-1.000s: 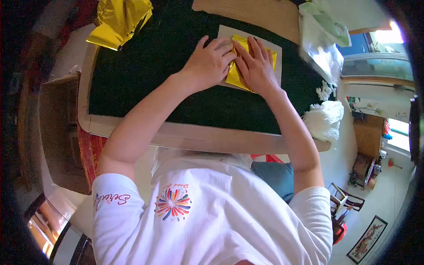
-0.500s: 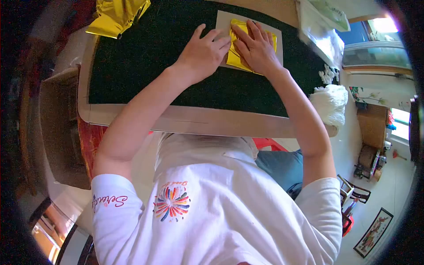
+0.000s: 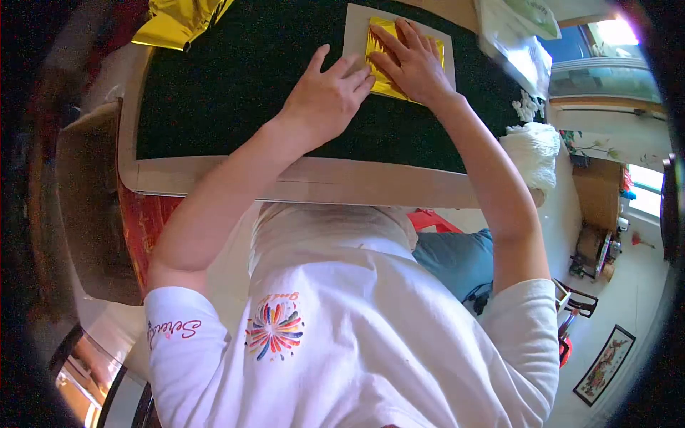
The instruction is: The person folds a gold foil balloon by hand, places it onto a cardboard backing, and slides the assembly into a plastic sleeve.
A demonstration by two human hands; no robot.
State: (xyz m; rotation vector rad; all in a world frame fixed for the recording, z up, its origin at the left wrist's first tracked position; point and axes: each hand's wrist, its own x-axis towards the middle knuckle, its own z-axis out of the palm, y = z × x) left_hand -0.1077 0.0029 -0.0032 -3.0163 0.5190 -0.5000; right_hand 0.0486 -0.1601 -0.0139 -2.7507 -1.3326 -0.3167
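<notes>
A square of shiny gold foil [image 3: 384, 84] lies on a pale grey board [image 3: 355, 34], which rests on the dark green cloth. My right hand [image 3: 414, 64] is laid flat over the foil with its fingers spread, covering much of it. My left hand [image 3: 321, 100] is just left of the foil's lower left edge. Its thumb and fingers are apart and slightly bent, and its fingertips overlap the foil's edge in this view.
More crumpled gold foil [image 3: 182, 23] lies at the back left of the dark green cloth [image 3: 207, 100]. Clear plastic bags [image 3: 517, 50] and a bundle of white yarn-like material [image 3: 531, 157] sit along the right side. A cardboard box [image 3: 96, 207] stands left of the table.
The view has tilted slightly, so the table sits higher in it. My left hand has shifted a little towards me along the foil's edge. My right hand stays flat on the foil.
</notes>
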